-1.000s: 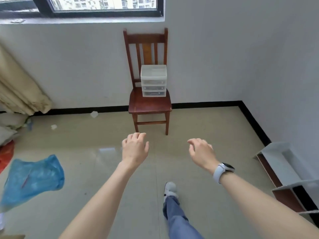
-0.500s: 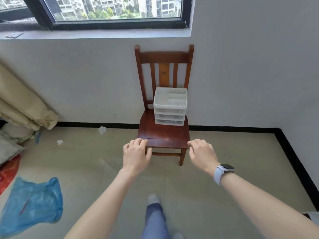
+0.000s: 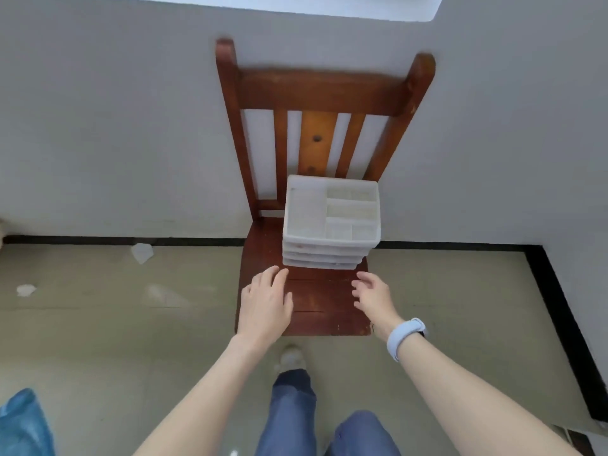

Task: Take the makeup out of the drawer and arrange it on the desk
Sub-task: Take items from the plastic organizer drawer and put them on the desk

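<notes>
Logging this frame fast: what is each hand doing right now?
Left hand: open, holding nothing, just short of the drawer unit.
Right hand: open, fingers relaxed, holding nothing.

Translucent white plastic drawer unit (image 3: 330, 223), glossy reddish wooden chair (image 3: 324, 301), smooth tiled floor (image 3: 131, 324)

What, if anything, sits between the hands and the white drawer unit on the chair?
Nothing visible does. The left hand and right hand hover open over the bare front of the chair seat, just short of the drawer unit. Its drawers look closed; no makeup is visible.
</notes>
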`<state>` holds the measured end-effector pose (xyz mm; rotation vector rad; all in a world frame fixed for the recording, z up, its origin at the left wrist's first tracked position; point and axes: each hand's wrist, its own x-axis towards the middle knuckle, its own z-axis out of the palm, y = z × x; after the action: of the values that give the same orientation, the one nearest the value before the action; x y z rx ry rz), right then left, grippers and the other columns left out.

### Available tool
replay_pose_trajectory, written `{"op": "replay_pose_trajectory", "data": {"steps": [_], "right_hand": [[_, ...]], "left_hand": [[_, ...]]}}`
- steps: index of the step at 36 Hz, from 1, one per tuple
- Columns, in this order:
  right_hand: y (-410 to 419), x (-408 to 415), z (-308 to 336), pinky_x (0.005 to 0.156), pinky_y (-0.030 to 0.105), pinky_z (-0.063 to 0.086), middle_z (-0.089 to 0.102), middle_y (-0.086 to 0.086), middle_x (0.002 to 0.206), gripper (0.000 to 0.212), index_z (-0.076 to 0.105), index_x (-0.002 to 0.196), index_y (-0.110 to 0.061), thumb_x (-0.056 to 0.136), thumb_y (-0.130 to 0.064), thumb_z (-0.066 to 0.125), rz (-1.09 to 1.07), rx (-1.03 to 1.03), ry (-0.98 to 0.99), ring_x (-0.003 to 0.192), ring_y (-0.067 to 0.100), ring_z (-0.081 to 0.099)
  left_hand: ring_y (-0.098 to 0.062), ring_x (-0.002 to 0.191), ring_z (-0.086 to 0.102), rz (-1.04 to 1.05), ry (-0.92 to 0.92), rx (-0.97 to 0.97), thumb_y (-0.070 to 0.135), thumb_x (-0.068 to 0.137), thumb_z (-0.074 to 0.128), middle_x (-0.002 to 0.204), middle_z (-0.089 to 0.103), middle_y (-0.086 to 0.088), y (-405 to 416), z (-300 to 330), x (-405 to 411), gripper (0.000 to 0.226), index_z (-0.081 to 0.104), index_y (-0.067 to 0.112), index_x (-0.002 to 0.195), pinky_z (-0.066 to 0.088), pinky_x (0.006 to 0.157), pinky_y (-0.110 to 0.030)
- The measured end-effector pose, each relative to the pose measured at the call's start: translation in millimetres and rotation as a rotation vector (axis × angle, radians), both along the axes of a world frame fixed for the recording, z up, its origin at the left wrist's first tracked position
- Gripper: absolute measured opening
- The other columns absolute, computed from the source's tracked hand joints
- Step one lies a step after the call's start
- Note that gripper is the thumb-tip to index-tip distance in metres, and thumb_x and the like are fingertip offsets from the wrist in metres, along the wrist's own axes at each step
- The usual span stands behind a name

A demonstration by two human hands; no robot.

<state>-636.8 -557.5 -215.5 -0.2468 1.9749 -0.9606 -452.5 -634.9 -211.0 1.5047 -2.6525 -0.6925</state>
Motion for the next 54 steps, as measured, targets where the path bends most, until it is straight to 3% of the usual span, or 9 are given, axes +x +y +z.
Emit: {"op": "replay_pose_trajectory", "data": {"steps": [9,13,18,28,32,36,40,45,54], "right_hand": [[-83,-27,-88,0.086,0.035,0.047,0.053,0.009,0.124,0.041,0.042,0.132,-0.012,0.093,-0.005,0.051,-0.346,-0.062,-0.475,0.110,0.021,0.051],[-103,-32,-120,0.086,0.038,0.045,0.061,0.006,0.112,0.036,0.048,0.123,-0.012,0.092,0.005,0.042,-0.532,-0.119,-0.646,0.110,0.024,0.052],[-102,-34,-135,0.081,0.039,0.046,0.072,0.006,0.094,0.038,0.057,0.102,-0.011,0.088,0.010,0.029,-0.643,-0.190,-0.765,0.105,0.026,0.058],[-50,-26,-135,0.080,0.034,0.049,0.066,0.005,0.113,0.030,0.055,0.115,-0.017,0.094,-0.001,0.040,-0.484,-0.125,-0.764,0.108,0.021,0.058],[-38,-25,-122,0.079,0.029,0.051,0.069,0.002,0.105,0.025,0.060,0.107,-0.020,0.095,-0.006,0.044,-0.252,-0.028,-0.466,0.098,0.017,0.063],[-28,-27,-108,0.075,0.019,0.044,0.063,-0.009,0.092,0.024,0.060,0.105,-0.020,0.090,-0.005,0.049,0.158,-0.054,0.388,0.084,0.010,0.058],[-30,-48,-103,0.087,0.038,0.041,0.060,0.007,0.110,0.032,0.061,0.115,-0.010,0.084,-0.007,0.059,0.557,-0.002,0.973,0.104,0.025,0.052],[-35,-64,-108,0.093,0.037,0.027,0.062,0.001,0.110,0.025,0.063,0.115,-0.017,0.092,-0.019,0.052,0.832,0.189,1.005,0.108,0.024,0.053],[6,-57,-107,0.077,0.032,0.030,0.066,0.001,0.080,0.012,0.072,0.086,-0.013,0.076,-0.007,0.074,0.841,-0.031,1.051,0.074,0.025,0.062]], "left_hand": [[-0.027,0.145,0.005,-0.186,-0.040,-0.028,0.030,0.092,0.049,0.158,0.010,-0.005,-71,-73,-45,0.065,0.020,0.018,0.149,0.026,0.109,-0.047],[-0.027,0.145,-0.004,-0.191,-0.086,-0.010,0.031,0.092,0.048,0.159,0.003,-0.002,-79,-101,-48,0.069,0.013,0.016,0.150,0.020,0.113,-0.050],[-0.033,0.144,0.011,-0.216,0.001,-0.051,0.021,0.085,0.060,0.157,0.016,-0.004,-81,-112,-40,0.071,0.026,0.012,0.147,0.030,0.107,-0.055],[-0.033,0.121,0.050,-0.201,0.141,-0.200,0.005,0.076,0.068,0.128,0.057,-0.013,-67,-108,-44,0.045,0.060,0.007,0.120,0.043,0.093,-0.048],[-0.028,0.103,0.062,-0.235,0.114,-0.284,0.008,0.074,0.074,0.107,0.067,-0.005,-61,-113,-52,0.036,0.068,0.011,0.109,0.045,0.085,-0.043],[-0.027,0.085,0.064,-0.185,0.105,-0.355,0.008,0.075,0.074,0.091,0.069,-0.004,-64,-120,-62,0.021,0.072,0.013,0.096,0.045,0.077,-0.041],[-0.026,0.074,0.061,-0.181,0.068,-0.418,0.006,0.075,0.074,0.080,0.068,-0.002,-71,-125,-69,0.014,0.073,0.015,0.086,0.043,0.073,-0.039],[-0.024,0.067,0.057,-0.191,0.060,-0.441,0.002,0.072,0.077,0.074,0.067,-0.001,-71,-126,-70,0.016,0.073,0.016,0.078,0.039,0.072,-0.037],[-0.024,0.065,0.054,-0.220,0.076,-0.408,-0.007,0.063,0.077,0.074,0.064,0.000,-28,-133,-39,0.029,0.072,0.016,0.079,0.032,0.075,-0.038]]}}
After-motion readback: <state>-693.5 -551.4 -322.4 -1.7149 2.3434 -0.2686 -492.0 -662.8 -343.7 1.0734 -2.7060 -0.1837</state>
